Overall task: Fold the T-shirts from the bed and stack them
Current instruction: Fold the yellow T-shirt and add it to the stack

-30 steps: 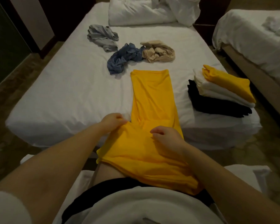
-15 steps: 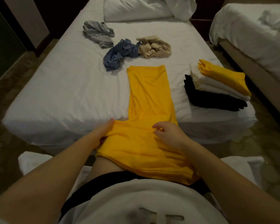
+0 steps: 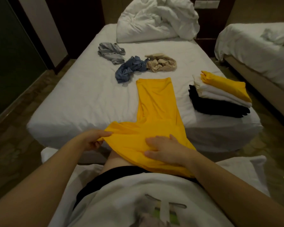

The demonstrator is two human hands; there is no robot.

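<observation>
A yellow T-shirt (image 3: 156,104) lies lengthwise on the white bed (image 3: 82,99), folded into a narrow strip; its near end hangs off the foot of the bed onto my lap. My left hand (image 3: 93,140) pinches the shirt's left sleeve edge and holds it out to the left. My right hand (image 3: 164,149) lies flat on the yellow cloth over my lap, fingers spread. A stack of folded shirts (image 3: 220,97), black below, white in the middle, yellow on top, sits at the bed's near right corner.
Three crumpled shirts lie further up the bed: grey (image 3: 111,52), blue (image 3: 129,68) and beige (image 3: 161,63). A bunched white duvet (image 3: 156,18) fills the head end. A second bed (image 3: 259,51) stands to the right, across a narrow floor gap.
My left hand has drawn the yellow sleeve outward to the left. My right hand has flattened and slid nearer on the cloth. The view has tilted up.
</observation>
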